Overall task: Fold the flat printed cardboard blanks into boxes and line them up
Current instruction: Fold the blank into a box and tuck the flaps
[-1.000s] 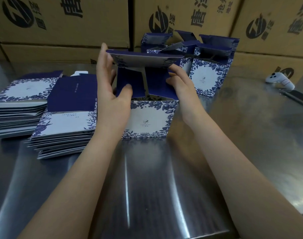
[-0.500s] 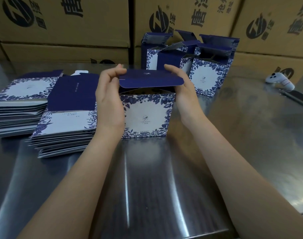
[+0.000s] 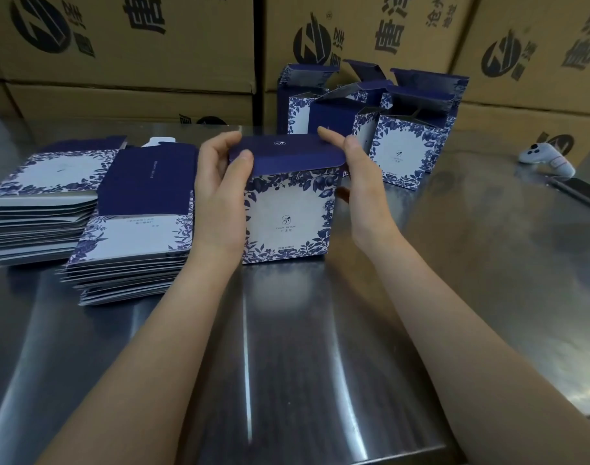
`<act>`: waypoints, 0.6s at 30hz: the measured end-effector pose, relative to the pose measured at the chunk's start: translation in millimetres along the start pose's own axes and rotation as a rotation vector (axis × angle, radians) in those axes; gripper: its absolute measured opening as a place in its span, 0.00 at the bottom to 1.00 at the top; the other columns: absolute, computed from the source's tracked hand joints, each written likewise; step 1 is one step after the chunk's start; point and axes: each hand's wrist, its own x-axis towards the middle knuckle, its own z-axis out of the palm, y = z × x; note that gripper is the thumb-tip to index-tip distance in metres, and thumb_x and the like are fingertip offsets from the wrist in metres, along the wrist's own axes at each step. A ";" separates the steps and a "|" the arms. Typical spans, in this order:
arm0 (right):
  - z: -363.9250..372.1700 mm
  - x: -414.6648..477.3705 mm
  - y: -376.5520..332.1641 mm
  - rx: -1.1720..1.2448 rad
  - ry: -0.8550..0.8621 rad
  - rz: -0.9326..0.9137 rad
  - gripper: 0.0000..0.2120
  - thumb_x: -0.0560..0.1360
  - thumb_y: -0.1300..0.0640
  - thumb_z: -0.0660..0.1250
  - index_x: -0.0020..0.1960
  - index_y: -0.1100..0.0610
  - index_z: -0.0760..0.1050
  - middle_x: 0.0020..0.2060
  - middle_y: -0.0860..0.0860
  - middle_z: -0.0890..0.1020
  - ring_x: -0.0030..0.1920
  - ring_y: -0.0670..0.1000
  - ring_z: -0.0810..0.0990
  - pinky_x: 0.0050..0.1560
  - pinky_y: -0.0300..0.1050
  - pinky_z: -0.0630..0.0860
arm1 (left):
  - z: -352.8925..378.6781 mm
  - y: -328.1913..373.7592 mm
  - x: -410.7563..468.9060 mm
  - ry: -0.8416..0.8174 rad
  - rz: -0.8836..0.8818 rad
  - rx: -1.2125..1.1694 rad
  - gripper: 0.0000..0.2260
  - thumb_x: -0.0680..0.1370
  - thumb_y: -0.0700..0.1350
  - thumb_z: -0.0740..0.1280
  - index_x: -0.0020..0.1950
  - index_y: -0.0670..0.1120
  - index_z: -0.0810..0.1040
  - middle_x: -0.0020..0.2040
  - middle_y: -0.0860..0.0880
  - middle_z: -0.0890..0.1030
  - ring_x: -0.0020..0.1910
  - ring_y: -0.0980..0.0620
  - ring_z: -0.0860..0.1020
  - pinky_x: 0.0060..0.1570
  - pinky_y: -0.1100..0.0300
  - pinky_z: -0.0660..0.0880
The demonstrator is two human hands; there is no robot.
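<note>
1. Brown printed cartons (image 3: 136, 45) form the wall behind your bench.
2. The steel table (image 3: 454, 297) carries everything listed below.
3. Flat blanks lie to your left in two piles: the far stack (image 3: 35, 209) and, just beside it, the near stack (image 3: 129, 263) (its top blank shows a dark blue panel).
4. The folded boxes (image 3: 407, 152) stand upright in a cluster at the rear of the table, top flaps raised.
5. The box (image 3: 288, 216) stands on the table directly before you, between your hands, its blue lid flap (image 3: 287, 156) bent forward over the top.
6. Your left hand (image 3: 219, 196) grips the box's left side, thumb on the lid flap's front, fingers behind.
7. Your right hand (image 3: 360, 182) curls round the right side, index finger on the flap's rear corner.
8. A white controller (image 3: 545, 159) lies well apart at your right.
</note>
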 end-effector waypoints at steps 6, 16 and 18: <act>-3.6 -2.1 4.6 0.006 -0.030 -0.116 0.21 0.77 0.48 0.55 0.65 0.54 0.75 0.58 0.41 0.78 0.64 0.43 0.74 0.69 0.42 0.69 | -2.5 -6.7 0.4 -0.005 0.031 0.103 0.13 0.83 0.46 0.59 0.66 0.48 0.75 0.63 0.49 0.77 0.62 0.55 0.76 0.62 0.61 0.74; -8.8 -0.9 13.9 -0.054 -0.034 -0.151 0.12 0.76 0.54 0.63 0.58 0.50 0.79 0.65 0.49 0.75 0.67 0.41 0.72 0.68 0.40 0.69 | -5.2 -11.4 0.6 -0.053 0.077 0.166 0.11 0.82 0.43 0.63 0.63 0.53 0.76 0.63 0.49 0.78 0.62 0.57 0.76 0.63 0.57 0.75; -10.5 -1.0 13.8 -0.044 -0.039 -0.140 0.11 0.76 0.55 0.63 0.57 0.51 0.80 0.67 0.51 0.75 0.68 0.41 0.71 0.67 0.40 0.69 | -5.6 -11.1 0.0 -0.060 0.074 0.194 0.11 0.82 0.43 0.63 0.61 0.55 0.77 0.67 0.48 0.76 0.67 0.55 0.73 0.66 0.56 0.72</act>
